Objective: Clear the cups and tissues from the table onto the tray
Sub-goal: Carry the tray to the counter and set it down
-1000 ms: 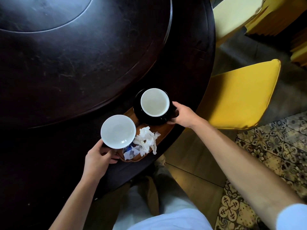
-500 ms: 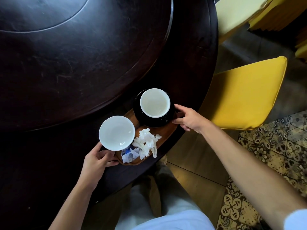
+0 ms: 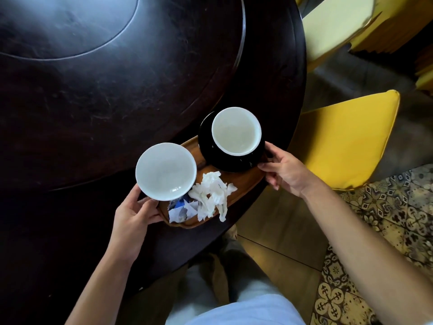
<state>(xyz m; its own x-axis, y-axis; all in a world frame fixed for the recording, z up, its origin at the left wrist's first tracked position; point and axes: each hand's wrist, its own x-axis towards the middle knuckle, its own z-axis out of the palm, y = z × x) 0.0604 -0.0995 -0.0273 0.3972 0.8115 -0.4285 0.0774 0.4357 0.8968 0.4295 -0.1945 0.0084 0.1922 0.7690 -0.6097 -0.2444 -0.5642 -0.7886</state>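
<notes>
Head view: right hand (image 3: 284, 171) has left the cup (image 3: 236, 130), now pinching the tray (image 3: 243, 181) rim; left hand (image 3: 134, 212) likewise; clearing looks complete.

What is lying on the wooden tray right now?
On the wooden tray: a black saucer carrying a white-lined cup, a second cup, crumpled tissues and a blue-white wrapper. The cups hide whatever lies beneath them.

Dark round wooden table (image 3: 117, 109), brown oval tray (image 3: 243, 181) at its near edge.
</notes>
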